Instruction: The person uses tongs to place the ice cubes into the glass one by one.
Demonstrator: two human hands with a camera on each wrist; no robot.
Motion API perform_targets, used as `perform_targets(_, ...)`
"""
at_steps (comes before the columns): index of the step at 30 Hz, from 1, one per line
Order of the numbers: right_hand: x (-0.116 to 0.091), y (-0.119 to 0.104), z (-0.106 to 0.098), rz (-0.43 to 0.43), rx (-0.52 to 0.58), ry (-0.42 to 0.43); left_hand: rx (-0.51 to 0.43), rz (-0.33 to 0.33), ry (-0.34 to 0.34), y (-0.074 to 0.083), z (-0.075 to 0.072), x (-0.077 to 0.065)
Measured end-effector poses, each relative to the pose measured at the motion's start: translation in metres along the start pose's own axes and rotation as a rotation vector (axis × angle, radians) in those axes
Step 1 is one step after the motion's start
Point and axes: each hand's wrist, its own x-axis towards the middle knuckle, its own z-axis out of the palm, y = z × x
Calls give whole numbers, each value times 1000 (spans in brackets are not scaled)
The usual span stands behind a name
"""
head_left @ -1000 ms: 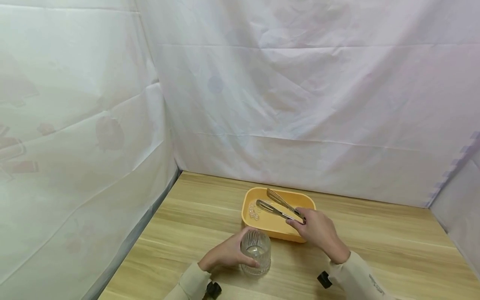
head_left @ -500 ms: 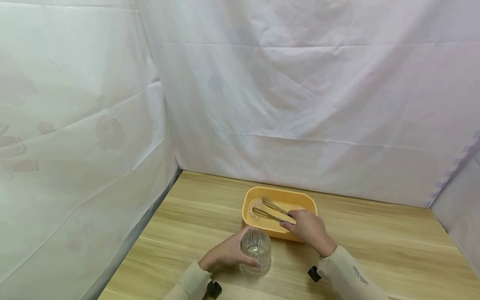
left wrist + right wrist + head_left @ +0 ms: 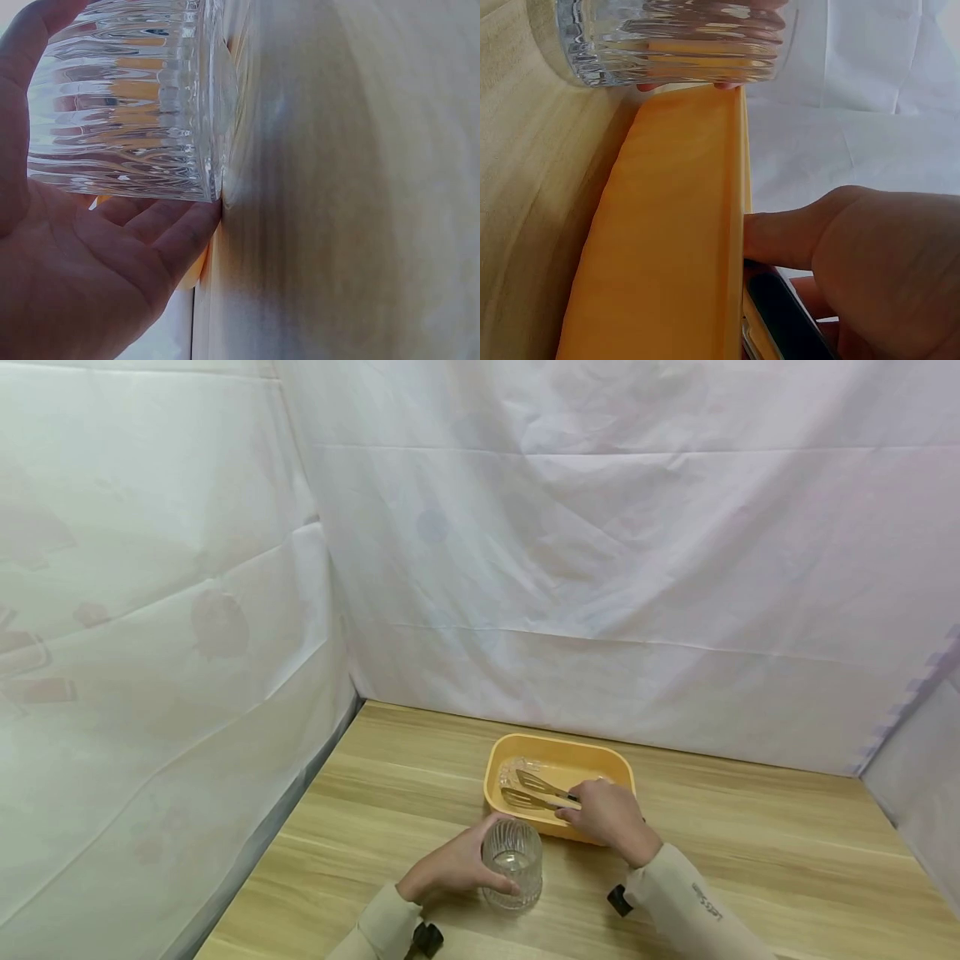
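Observation:
A clear ribbed glass (image 3: 513,865) stands upright on the table, and my left hand (image 3: 459,862) holds it round its left side. In the left wrist view the thumb and fingers lie along the ribbed wall of the glass (image 3: 127,105). My right hand (image 3: 611,814) grips metal tongs (image 3: 542,793) over the yellow tub (image 3: 577,750). The spread, slotted tong tips reach down inside the tub, beside clear ice-like pieces (image 3: 512,768) at its left end. In the right wrist view the tub wall hides most of the tongs; a dark handle (image 3: 784,311) shows below the thumb.
The wood-grain table (image 3: 405,777) carries the tub and the glass, which stands just in front of the tub. White cloth (image 3: 600,568) hangs behind and at both sides. Another clear piece shows near the right hand in the tub.
My right hand has moved left and down with the tongs, whose tips have sunk lower into the tub towards the clear pieces. The left hand and the glass have stayed put.

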Motion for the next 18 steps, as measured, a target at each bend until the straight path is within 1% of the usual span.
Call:
perform_targets(3, 1, -2, 2, -9, -4, -8, -4, -4, -6, 0, 0, 0)
perform_targets(8, 2, -4, 4, 26, 26, -31, -15, -1, -7, 1, 1, 0)
perform_targets(11, 3, -5, 4, 37, 46, -28, -15, -3, -3, 1, 1, -1)
perform_targets(18, 4, -3, 5, 25, 61, -9, -10, 1, 3, 1, 1, 0)
